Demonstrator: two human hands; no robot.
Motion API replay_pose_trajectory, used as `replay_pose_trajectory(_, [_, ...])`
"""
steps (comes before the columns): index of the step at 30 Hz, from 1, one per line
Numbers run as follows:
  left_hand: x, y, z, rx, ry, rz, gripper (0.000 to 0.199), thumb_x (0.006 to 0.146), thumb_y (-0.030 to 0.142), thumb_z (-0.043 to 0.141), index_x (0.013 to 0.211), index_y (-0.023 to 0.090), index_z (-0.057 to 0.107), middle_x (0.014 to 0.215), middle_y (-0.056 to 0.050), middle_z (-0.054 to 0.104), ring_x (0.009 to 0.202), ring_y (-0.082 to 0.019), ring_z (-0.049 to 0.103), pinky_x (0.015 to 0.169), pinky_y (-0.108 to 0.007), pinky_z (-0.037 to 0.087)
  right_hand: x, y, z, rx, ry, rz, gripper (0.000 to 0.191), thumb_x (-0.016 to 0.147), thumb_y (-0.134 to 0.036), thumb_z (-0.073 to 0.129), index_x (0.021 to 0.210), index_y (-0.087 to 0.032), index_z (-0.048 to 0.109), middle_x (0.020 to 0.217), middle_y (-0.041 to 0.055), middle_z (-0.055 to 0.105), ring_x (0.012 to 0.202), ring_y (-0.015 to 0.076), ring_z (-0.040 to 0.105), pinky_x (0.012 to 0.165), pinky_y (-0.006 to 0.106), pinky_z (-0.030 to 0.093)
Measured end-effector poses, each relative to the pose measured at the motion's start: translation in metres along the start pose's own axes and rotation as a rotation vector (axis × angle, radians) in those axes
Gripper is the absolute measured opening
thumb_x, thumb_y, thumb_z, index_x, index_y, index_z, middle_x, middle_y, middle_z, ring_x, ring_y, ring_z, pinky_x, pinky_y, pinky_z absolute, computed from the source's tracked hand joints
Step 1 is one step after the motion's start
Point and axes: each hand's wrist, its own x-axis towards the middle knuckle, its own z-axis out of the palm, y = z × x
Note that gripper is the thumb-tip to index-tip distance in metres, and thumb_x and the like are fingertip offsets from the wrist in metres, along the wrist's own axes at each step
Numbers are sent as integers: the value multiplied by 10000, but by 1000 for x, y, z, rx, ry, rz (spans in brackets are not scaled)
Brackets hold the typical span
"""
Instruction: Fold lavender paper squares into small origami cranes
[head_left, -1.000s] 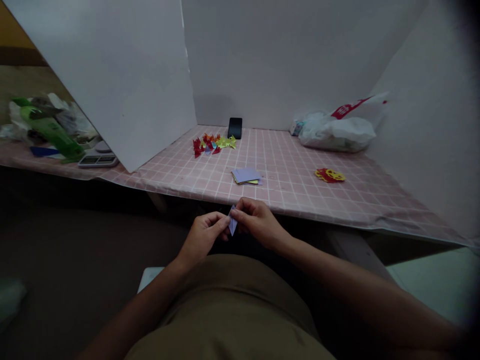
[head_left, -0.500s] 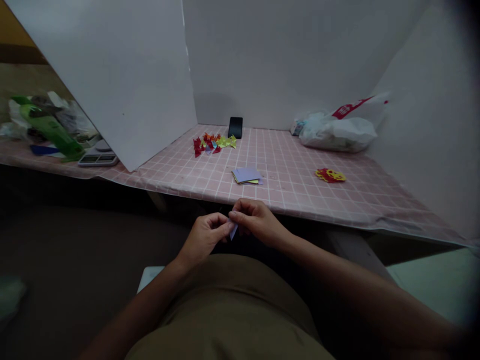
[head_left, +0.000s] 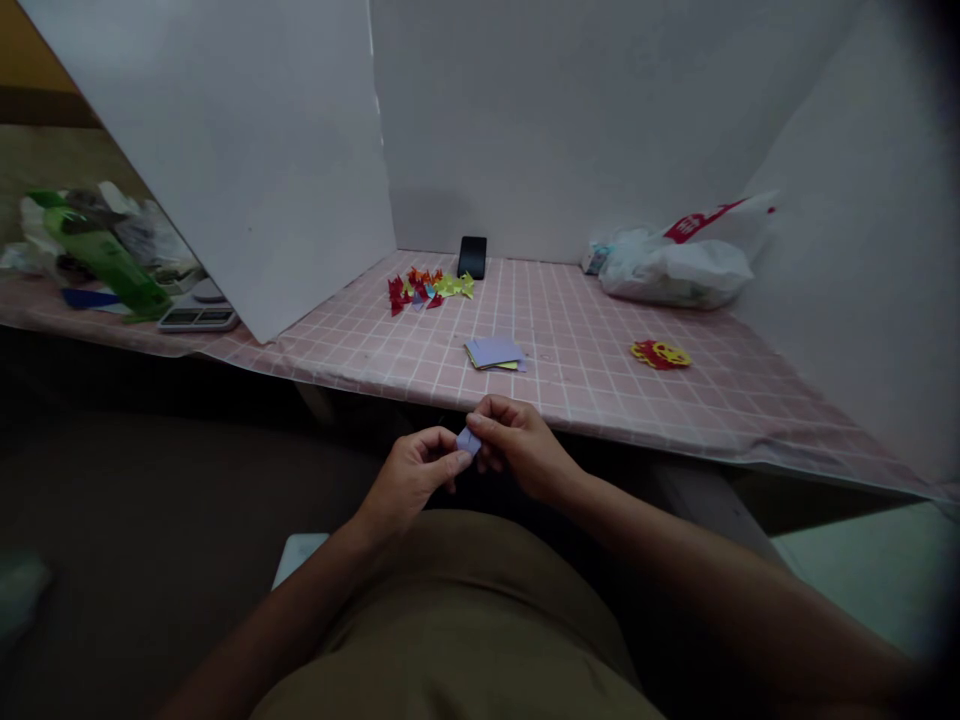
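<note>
A small folded piece of purple paper [head_left: 468, 442] is held between both hands, just in front of the table's near edge. My left hand [head_left: 412, 472] pinches its lower left side between thumb and fingers. The fingertips of my right hand [head_left: 521, 445] are closed on its upper right side. Beyond the hands, a stack of purple and yellow paper squares [head_left: 495, 352] lies on the table. Farther back sits a pile of small folded paper pieces [head_left: 426, 288] in red, orange and yellow.
On the pink checked tablecloth [head_left: 570, 330] are a black phone [head_left: 472, 257], red and yellow cut-outs [head_left: 660, 354] and a white plastic bag [head_left: 675, 268]. White panels [head_left: 225, 150] stand around. At the left are a kitchen scale [head_left: 199, 316] and a green bottle [head_left: 105, 258].
The purple paper has turned from a narrow pointed shape to show a broader face between the fingers. Both hands have shifted only slightly.
</note>
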Motion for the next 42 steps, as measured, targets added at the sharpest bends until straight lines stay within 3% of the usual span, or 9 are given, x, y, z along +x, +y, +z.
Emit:
replay_pose_trajectory(4, [-2, 1, -2, 30, 58, 97, 190, 917, 344, 610, 908, 179, 706, 758, -9, 626, 668, -124, 557, 671, -261, 470, 4, 0, -3, 169, -40, 71, 345, 779, -419, 764, 694, -191, 519, 504, -75, 544, 385, 57, 460, 416, 195, 376])
replay_pose_trajectory(7, [-1, -1, -2, 108, 144, 241, 242, 852, 247, 706, 1092, 229, 691, 876, -7, 627, 757, -139, 600, 710, -265, 493, 4, 2, -3, 269, -79, 148, 356, 750, -406, 792, 678, -189, 519, 496, -86, 533, 361, 48, 422, 444, 221, 466])
replay_pose_trajectory(11, [0, -3, -1, 285, 184, 471, 90, 830, 205, 743, 918, 224, 742, 916, -22, 617, 840, -156, 608, 763, -275, 488, 1, 6, 2, 281, -157, 248, 351, 749, -412, 796, 687, -180, 540, 492, -78, 540, 355, 57, 420, 436, 243, 492])
replay_pose_trajectory(13, [0, -2, -2, 296, 236, 502, 42, 843, 212, 730, 801, 205, 730, 862, -18, 611, 822, -152, 596, 763, -272, 473, 0, 7, 3, 209, -195, 267, 359, 787, -464, 760, 717, -177, 556, 505, -67, 547, 367, 67, 442, 432, 241, 476])
replay_pose_trajectory(18, [-3, 6, -4, 158, 224, 263, 79, 842, 235, 706, 791, 177, 722, 850, -21, 638, 825, -153, 581, 784, -277, 449, -1, 4, 2, -113, -94, 59, 391, 892, -531, 626, 748, -173, 564, 608, -38, 562, 479, 74, 512, 465, 205, 418])
replay_pose_trajectory(24, [-3, 5, -3, 50, 72, 6, 182, 794, 338, 746, 789, 158, 716, 757, -15, 667, 710, -138, 560, 720, -278, 433, 1, -4, 1, -97, -118, -19, 275, 783, -397, 760, 855, -168, 626, 693, -23, 621, 586, 100, 579, 535, 218, 438])
replay_pose_trajectory(33, [-1, 7, -1, 71, -6, -21, 187, 776, 326, 727, 707, 158, 684, 696, -7, 646, 675, -134, 550, 694, -275, 422, -1, 0, -1, -206, -35, -61, 305, 879, -398, 636, 678, -180, 562, 516, -44, 542, 458, 79, 476, 449, 207, 335])
replay_pose_trajectory(36, [-2, 6, 0, 58, 31, -2, 180, 789, 325, 721, 723, 161, 684, 698, -1, 644, 675, -129, 549, 693, -270, 425, 1, -4, -2, -241, -38, -85, 362, 920, -441, 571, 667, -184, 551, 513, -34, 548, 462, 84, 492, 461, 214, 353])
replay_pose_trajectory(42, [-2, 1, 0, 127, 183, 85, 156, 813, 323, 718, 798, 168, 711, 744, -7, 675, 705, -138, 576, 677, -259, 437, 4, -2, -4, -221, -131, -113, 189, 802, -332, 731, 799, -182, 616, 692, -25, 601, 583, 104, 541, 543, 234, 436])
